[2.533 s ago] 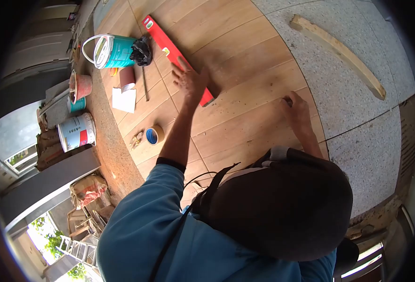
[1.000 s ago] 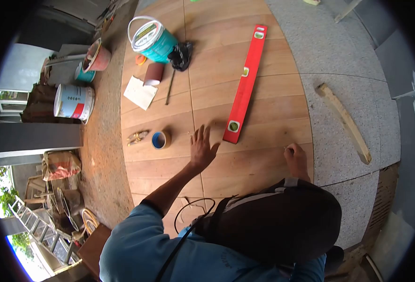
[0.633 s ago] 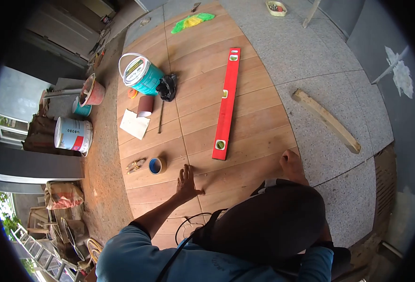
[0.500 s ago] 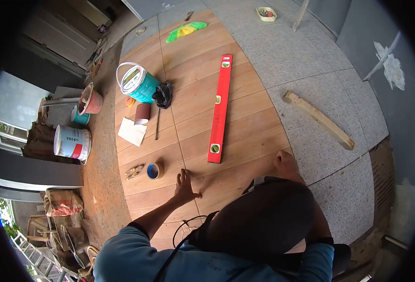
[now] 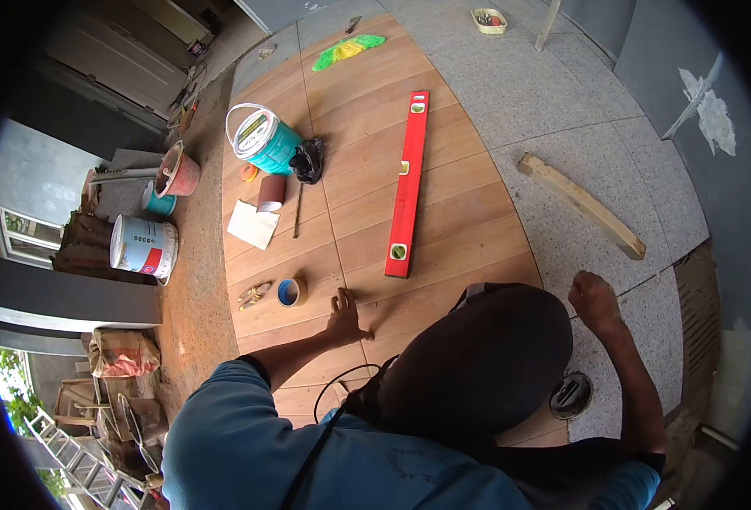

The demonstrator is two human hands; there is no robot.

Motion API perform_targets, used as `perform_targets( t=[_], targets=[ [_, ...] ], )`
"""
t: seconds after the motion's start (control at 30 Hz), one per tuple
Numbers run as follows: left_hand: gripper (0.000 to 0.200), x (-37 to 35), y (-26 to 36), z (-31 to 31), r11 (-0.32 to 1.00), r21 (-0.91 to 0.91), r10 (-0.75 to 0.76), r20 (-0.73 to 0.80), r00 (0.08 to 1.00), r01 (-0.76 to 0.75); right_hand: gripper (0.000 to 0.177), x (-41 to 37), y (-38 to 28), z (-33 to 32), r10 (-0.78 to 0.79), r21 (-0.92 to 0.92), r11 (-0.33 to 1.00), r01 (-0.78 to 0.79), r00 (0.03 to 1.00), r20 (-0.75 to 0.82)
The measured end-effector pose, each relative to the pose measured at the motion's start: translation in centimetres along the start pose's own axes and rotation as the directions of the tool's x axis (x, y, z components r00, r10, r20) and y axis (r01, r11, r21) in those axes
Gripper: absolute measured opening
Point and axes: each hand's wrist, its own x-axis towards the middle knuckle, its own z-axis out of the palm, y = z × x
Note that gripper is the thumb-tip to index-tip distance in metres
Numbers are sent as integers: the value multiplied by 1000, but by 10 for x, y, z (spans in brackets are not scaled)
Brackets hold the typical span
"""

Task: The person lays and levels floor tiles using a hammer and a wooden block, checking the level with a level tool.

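Note:
My left hand (image 5: 344, 321) presses on the wood-look tile floor (image 5: 452, 204), fingers spread, holding nothing. Close by it are a roll of tape (image 5: 300, 292) with a blue inner face and yellow-handled pliers (image 5: 254, 295). Over the grey speckled tiles (image 5: 477, 102) at the right, my right hand (image 5: 595, 299) is closed with its fingers curled; anything inside it is hidden. A red spirit level (image 5: 406, 200) lies on the wood-look tiles, between and beyond the hands, touched by neither. A dark rounded head covering blocks part of the floor between my arms.
A teal bucket (image 5: 275, 153), black plastic bag (image 5: 307, 161), brown sandpaper roll (image 5: 271, 193) and white sheet (image 5: 252, 224) sit beyond the left hand. A wooden bar (image 5: 584, 204) lies at right, a round drain (image 5: 571, 395) nearer. A white bucket (image 5: 143, 247) stands left.
My right hand has swung right, from the edge of the wood-look tiles out over the grey tiles, still closed. The left hand remains on the floor. The view has shifted slightly.

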Motion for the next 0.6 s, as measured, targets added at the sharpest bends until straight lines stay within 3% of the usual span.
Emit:
perform_targets(
  t=[0.17, 0.3, 0.33, 0.37, 0.43, 0.57, 0.6],
  targets=[
    [157, 1, -2, 1, 1000, 24, 11, 1, 1000, -11, 8, -31, 22, -8, 67, -69, 995, -66, 998, 6],
    [159, 10, -14, 14, 997, 53, 52, -19, 998, -51, 8, -25, 40, -5, 145, -38, 989, -144, 989, 33],
    [160, 17, -22, 26, 985, 147, 93, -50, 994, -85, 8, -20, 42, 3, 113, 17, 993, -114, 993, 18],
    [160, 15, -25, 25, 985, 127, 124, -80, 989, -113, 7, -15, 31, 8, 95, 68, 993, -96, 995, 18],
    [158, 16, -26, 26, 981, 134, 151, -93, 984, -138, 11, -2, 4, 37, 111, 260, 958, -123, 992, 63],
    [156, 8, -8, 10, 997, 64, 54, -29, 998, -52, 17, 33, -30, 140, 178, 286, 936, -207, 976, 124],
    [156, 5, -7, 9, 997, 63, 40, -23, 999, -39, 18, 46, -35, 172, 157, 354, 920, -166, 986, 54]
  ],
)
